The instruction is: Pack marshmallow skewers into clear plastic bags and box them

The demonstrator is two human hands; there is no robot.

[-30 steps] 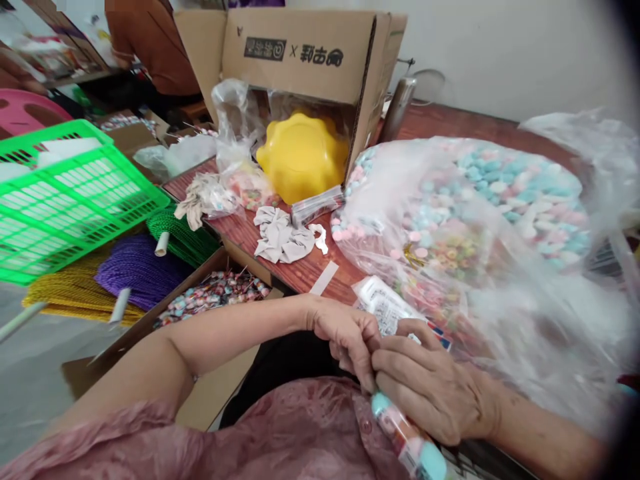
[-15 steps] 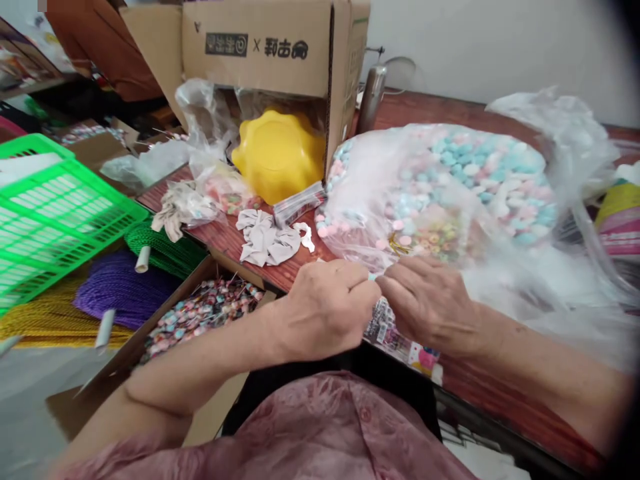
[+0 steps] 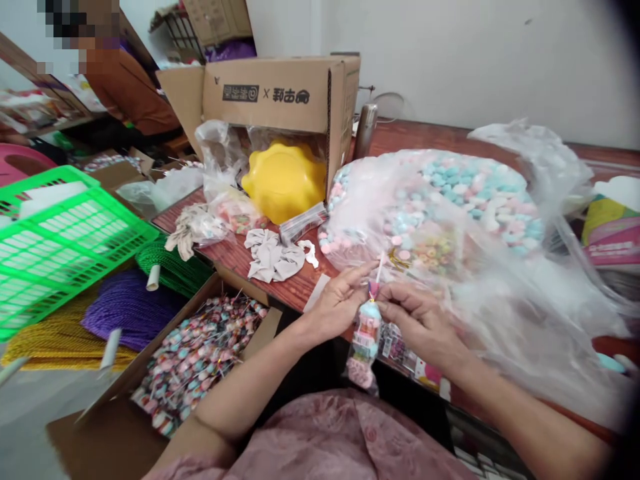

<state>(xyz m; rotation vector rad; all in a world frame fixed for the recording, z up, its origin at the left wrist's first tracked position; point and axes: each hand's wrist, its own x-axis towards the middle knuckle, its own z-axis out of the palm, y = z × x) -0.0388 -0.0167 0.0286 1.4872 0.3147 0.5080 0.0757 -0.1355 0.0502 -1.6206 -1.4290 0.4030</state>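
Plastic-wrapped, the pink-and-blue packet (image 3: 367, 343), hidden half a second ago, now hangs just before the edge of the worktop (image 3: 296, 291) with a gold tie (image 3: 372, 300) at its neck, which seems gathered closed. The right hand (image 3: 425, 320) has its fingers pinching that neck; whether those of the left hand (image 3: 334, 305) grip it, I cannot tell.

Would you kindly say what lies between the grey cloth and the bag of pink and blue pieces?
In the head view, a small white scrap lies on the tabletop between the grey cloth and the clear bag.
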